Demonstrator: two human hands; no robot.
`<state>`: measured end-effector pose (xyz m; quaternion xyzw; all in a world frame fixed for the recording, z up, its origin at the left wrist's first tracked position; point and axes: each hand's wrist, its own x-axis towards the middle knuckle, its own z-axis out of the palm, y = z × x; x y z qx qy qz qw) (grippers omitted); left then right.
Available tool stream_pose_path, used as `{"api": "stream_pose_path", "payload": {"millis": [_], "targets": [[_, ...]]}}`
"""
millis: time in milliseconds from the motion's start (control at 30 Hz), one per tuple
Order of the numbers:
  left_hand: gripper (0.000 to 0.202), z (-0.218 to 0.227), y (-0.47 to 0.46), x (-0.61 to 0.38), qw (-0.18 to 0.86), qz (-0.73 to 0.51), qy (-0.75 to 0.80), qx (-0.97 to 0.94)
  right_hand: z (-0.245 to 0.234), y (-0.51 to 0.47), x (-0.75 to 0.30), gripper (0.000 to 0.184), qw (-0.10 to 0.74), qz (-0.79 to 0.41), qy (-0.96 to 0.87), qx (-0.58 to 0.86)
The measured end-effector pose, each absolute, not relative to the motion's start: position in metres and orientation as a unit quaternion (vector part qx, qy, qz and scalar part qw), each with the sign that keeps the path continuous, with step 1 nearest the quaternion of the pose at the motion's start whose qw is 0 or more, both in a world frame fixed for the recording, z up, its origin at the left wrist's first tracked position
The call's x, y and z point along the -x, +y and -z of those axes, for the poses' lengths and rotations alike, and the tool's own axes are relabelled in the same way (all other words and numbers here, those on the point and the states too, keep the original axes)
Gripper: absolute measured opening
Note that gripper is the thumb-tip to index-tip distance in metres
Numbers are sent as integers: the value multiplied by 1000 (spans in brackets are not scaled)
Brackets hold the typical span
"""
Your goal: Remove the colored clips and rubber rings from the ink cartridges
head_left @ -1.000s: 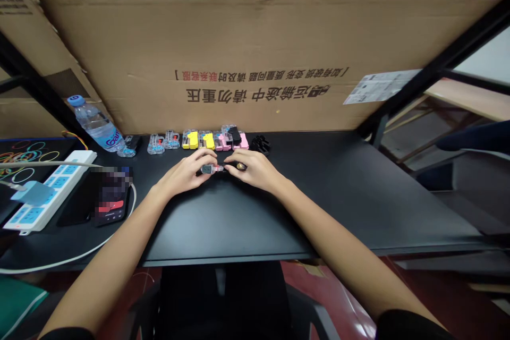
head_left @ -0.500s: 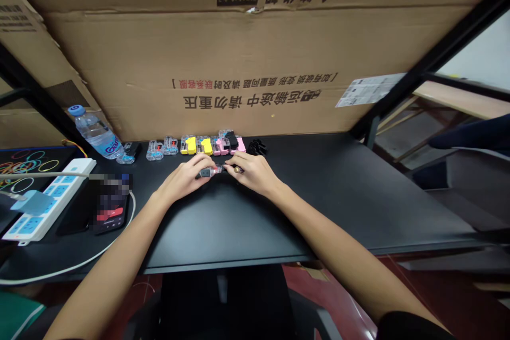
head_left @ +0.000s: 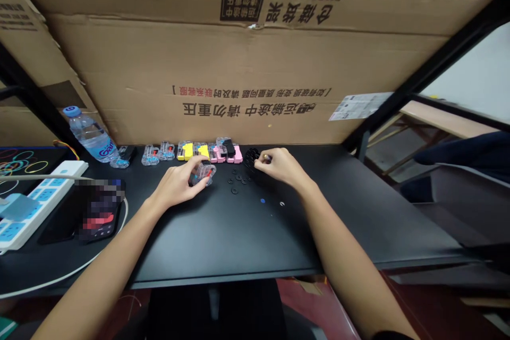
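Observation:
My left hand (head_left: pixel 181 180) grips a small clear plastic case (head_left: pixel 206 171) with grey and red parts inside, held just above the black table (head_left: pixel 199 239). My right hand (head_left: pixel 281 164) is closed in a pinch at the right edge of a pile of small black parts (head_left: pixel 252 157). A brass-coloured bit (head_left: pixel 268 158) shows among its fingers; what it belongs to is hidden. Several loose black rings (head_left: pixel 235 190) lie between the hands. Nearer me are a tiny blue disc (head_left: pixel 262 201) and a small whitish ring (head_left: pixel 282 203).
Along the cardboard wall (head_left: pixel 255 64) stand clear cases with yellow parts (head_left: pixel 185 151), pink parts (head_left: pixel 235 155) and red parts (head_left: pixel 150 154). To the left are a water bottle (head_left: pixel 90 135), a white power strip (head_left: pixel 43 202), a phone (head_left: pixel 101 218) and a cable (head_left: pixel 123 218).
My right hand has moved right, away from the case, to the black pile. My left hand still holds the case, now tilted. Rings and small discs on the table have come into sight.

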<state>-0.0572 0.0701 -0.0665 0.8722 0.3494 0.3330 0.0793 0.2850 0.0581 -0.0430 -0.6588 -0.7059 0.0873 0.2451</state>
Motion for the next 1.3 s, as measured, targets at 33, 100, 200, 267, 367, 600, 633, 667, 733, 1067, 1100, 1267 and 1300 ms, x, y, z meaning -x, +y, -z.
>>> {"api": "stream_pose_path", "payload": {"millis": [33,100,200,267,367,600,633,667,733,1067,1100,1267,1300], "targets": [[48,66,70,57,82,-324,354,-874,44,58,-286,21,224,-77,-700,674],[49,66,71,57,100,-305,363,-875,48,60,-285,21,194,-56,-686,699],[55,67,73,56,147,-283,371,-872,56,67,-286,21,177,-36,-666,723],[56,68,75,56,172,-274,373,-870,61,73,-288,20,177,-24,-650,739],[51,67,76,56,183,-255,386,-867,68,84,-292,21,185,-2,-624,759],[48,60,79,67,78,-137,501,-851,74,90,-287,31,289,57,-626,722],[46,59,80,68,69,-129,508,-849,74,88,-285,30,306,63,-634,707],[43,57,79,68,62,-130,509,-849,74,86,-281,29,320,68,-644,691],[36,56,77,66,59,-152,486,-859,74,82,-271,29,338,73,-666,661],[37,55,82,73,30,-87,540,-836,70,90,-210,61,146,71,-757,633],[37,55,85,78,17,-80,562,-823,70,93,-205,63,137,73,-750,643],[34,54,93,92,-26,-79,618,-782,68,107,-187,63,139,105,-712,680],[32,55,93,92,-31,-87,618,-780,66,107,-186,61,143,109,-709,682]]}}
